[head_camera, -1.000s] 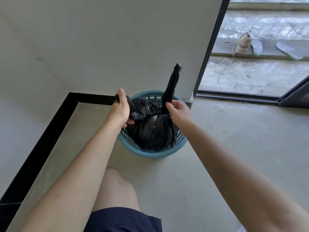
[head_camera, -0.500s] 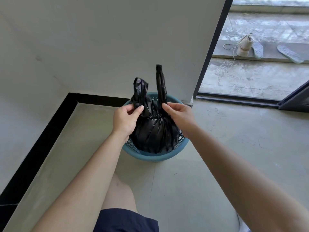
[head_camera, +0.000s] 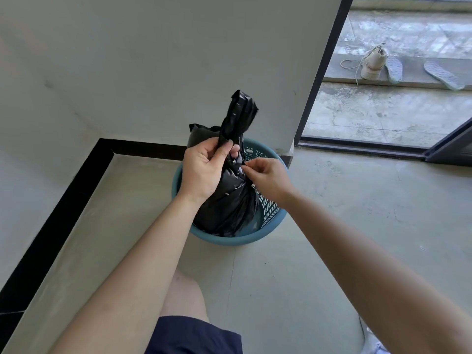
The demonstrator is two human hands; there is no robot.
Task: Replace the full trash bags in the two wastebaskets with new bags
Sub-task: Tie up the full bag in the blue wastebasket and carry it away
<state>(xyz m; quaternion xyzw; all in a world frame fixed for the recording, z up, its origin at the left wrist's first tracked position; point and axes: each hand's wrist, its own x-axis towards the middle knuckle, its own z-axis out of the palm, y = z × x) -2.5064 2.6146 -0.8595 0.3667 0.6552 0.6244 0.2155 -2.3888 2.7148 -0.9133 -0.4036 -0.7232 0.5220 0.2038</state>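
A full black trash bag sits in a round blue wastebasket on the floor by a white wall corner. The bag's top is gathered into a bunch that stands upright above the rim. My left hand grips that bunch just below its top. My right hand pinches the bag's neck from the right side, a little lower. Only one wastebasket is in view.
A white wall with a black baseboard runs along the left and behind the basket. To the right a dark door frame opens onto a concrete area with a shoe and two insoles. My knee is below the basket.
The two separate bag ends that my hands held apart are now brought together into one upright bunch in my left hand. My right hand has dropped to the bag's neck.
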